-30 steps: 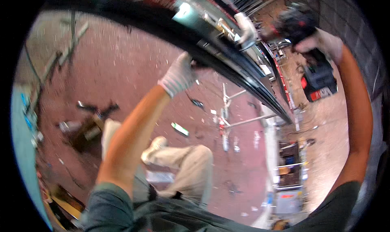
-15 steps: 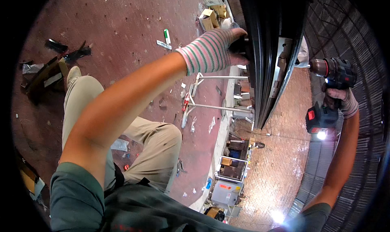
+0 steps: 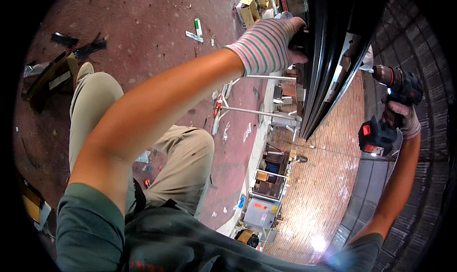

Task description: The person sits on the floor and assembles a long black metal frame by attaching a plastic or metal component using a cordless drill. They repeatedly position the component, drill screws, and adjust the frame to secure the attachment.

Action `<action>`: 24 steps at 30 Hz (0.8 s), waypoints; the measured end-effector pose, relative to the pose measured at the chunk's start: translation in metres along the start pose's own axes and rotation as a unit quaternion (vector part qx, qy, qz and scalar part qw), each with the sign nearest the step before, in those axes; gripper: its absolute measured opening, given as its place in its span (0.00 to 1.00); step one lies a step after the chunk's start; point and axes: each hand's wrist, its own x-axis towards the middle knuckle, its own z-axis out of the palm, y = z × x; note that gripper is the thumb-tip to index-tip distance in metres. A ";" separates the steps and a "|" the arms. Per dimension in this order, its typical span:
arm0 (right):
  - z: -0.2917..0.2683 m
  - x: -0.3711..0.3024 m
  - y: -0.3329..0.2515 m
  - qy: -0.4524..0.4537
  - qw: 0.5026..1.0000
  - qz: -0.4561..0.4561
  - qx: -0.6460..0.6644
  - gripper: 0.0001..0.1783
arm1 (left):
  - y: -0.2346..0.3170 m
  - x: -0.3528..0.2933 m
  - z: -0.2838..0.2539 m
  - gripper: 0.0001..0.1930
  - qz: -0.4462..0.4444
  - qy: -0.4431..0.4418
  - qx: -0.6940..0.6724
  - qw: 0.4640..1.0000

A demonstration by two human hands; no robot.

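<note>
In a striped pink-and-green glove, my left hand [image 3: 267, 42] grips the near side of a long black frame [image 3: 320, 67], its fingers curled round a dark part there. A slotted silver metal strip [image 3: 341, 69] runs along the frame's other face. My right hand [image 3: 405, 119], also gloved, is wrapped round the handle of a black cordless drill [image 3: 404, 85] with its battery pack below. The drill's chuck points left at the frame's far edge, beside a whitish piece [image 3: 368, 60]. Whether the bit touches anything cannot be made out.
A white metal stand [image 3: 259, 112] is behind the frame. Cardboard boxes [image 3: 248, 11] sit at the top. A grey box-shaped machine [image 3: 261, 215] and a shelf stand along the wall. Scraps and a dark open carton [image 3: 50, 81] lie on the reddish floor.
The frame and my left hand now appear farther right and a little higher in view. The drill has shifted slightly right, still held beside the frame. Both grips are unchanged.
</note>
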 end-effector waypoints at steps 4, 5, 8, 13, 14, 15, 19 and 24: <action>0.006 -0.009 0.009 0.012 1.000 0.007 0.024 0.25 | -0.030 0.015 0.017 0.35 0.046 0.013 -0.112 0.993; -0.001 0.000 0.005 -0.026 0.999 -0.013 0.022 0.25 | -0.045 0.023 0.016 0.36 0.049 0.029 -0.195 0.979; 0.000 -0.017 0.023 0.027 0.996 -0.082 -0.011 0.25 | -0.017 0.011 0.001 0.31 0.003 -0.036 -0.174 0.984; 0.011 -0.074 0.073 0.110 0.990 -0.089 0.017 0.27 | 0.018 0.003 -0.006 0.29 -0.060 -0.063 -0.177 0.980; 0.019 -0.081 0.086 0.132 0.986 -0.098 0.022 0.27 | 0.019 0.003 -0.011 0.28 -0.058 -0.045 -0.162 0.984; 0.031 -0.095 0.104 0.169 0.980 -0.097 0.051 0.28 | 0.023 0.002 -0.015 0.28 -0.055 -0.029 -0.152 0.986; 0.077 -0.128 0.193 0.120 0.986 -0.068 0.089 0.37 | 0.015 -0.004 0.005 0.22 -0.063 0.023 -0.180 0.981; 0.181 -0.141 0.229 0.097 0.981 -0.096 0.138 0.27 | 0.023 -0.017 0.013 0.22 -0.022 0.092 -0.127 0.987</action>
